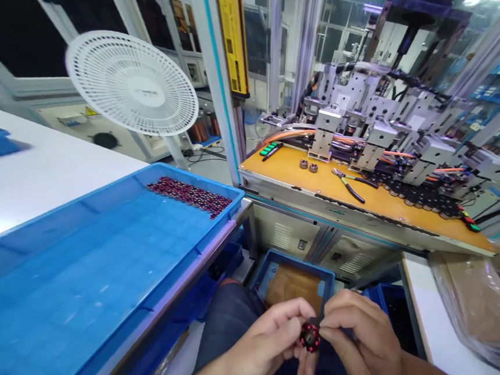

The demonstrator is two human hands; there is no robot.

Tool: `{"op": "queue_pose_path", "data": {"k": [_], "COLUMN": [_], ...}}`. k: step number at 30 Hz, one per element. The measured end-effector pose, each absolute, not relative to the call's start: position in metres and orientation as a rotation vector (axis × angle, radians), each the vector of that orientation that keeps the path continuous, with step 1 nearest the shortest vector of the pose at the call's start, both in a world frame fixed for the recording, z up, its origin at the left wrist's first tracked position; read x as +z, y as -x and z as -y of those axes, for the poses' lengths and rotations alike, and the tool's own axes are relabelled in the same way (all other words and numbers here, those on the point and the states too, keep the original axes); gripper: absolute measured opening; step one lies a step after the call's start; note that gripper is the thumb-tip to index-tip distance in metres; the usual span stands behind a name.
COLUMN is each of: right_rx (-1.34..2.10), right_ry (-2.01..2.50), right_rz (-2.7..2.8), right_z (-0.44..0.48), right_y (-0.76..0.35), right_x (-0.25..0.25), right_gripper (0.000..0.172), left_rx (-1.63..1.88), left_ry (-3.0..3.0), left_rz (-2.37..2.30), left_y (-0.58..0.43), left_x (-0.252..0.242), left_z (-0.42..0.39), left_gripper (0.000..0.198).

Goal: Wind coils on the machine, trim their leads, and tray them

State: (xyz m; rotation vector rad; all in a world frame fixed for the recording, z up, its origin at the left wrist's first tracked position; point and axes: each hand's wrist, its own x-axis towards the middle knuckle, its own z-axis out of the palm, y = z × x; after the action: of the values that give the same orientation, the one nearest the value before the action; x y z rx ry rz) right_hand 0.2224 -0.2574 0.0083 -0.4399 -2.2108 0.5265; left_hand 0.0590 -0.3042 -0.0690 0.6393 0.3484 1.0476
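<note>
A small round black part with red dots [309,336] sits between both of my hands, low in the view above my lap. My left hand [269,344] pinches it from the left with thumb and fingers. My right hand [362,337] pinches it from the right, fingers curled. Several more of the same dark red parts [190,194] lie in the far corner of a large blue tray [93,273] to my left.
A yellow machine bench [287,164] ahead carries pliers [353,185], two small metal rings [308,166] and a row of grey fixtures [381,135]. A white fan [132,81] stands at left. A blue bin [295,276] sits below the bench. A plastic bag [476,301] lies at right.
</note>
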Motion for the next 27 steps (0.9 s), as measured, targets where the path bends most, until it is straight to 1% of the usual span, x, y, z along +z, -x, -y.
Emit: {"op": "queue_pose_path", "data": {"k": [4,8,10,12,16,18,21,23,25,27], "right_rx": [0.526,0.563,0.588,0.606,0.725,0.918,1.409,1.694,1.844,1.905], "right_ry": [0.48,0.634,0.678,0.697,0.802,0.902,1.023,1.017,0.984,0.97], "right_rz": [2.16,2.086,2.029,1.973,1.829,1.72,1.527,1.406,1.311,1.262], "right_z": [0.258,0.26,0.261,0.263,0.269,0.272,0.274,0.274,0.273,0.271], "right_y": [-0.224,-0.224,-0.222,-0.22,-0.215,-0.213,-0.213,-0.213,-0.212,-0.212], "right_x": [0.005,0.001,-0.002,-0.005,-0.011,-0.012,-0.011,-0.01,-0.01,-0.01], "right_gripper": [0.012,0.015,0.015,0.016,0.016,0.017,0.023,0.03,0.036,0.042], "left_rx": [1.111,1.267,1.369,1.471,1.579,1.594,1.596,1.578,1.55,1.542], "left_ry": [-0.704,-0.785,-0.797,-0.814,-0.879,-0.933,-0.981,-0.945,-0.91,-0.919], "left_rz": [-0.417,-0.55,-0.61,-0.689,-0.842,-0.887,-0.917,-0.903,-0.862,-0.795], "left_y": [-0.056,-0.054,-0.055,-0.056,-0.057,-0.056,-0.054,-0.052,-0.051,-0.049], "left_x": [-0.066,-0.06,-0.059,-0.059,-0.06,-0.06,-0.061,-0.061,-0.063,-0.066], "left_z": [0.306,0.308,0.31,0.31,0.309,0.308,0.308,0.307,0.306,0.305], "left_gripper": [0.033,0.02,0.017,0.019,0.019,0.021,0.019,0.016,0.018,0.02]}}
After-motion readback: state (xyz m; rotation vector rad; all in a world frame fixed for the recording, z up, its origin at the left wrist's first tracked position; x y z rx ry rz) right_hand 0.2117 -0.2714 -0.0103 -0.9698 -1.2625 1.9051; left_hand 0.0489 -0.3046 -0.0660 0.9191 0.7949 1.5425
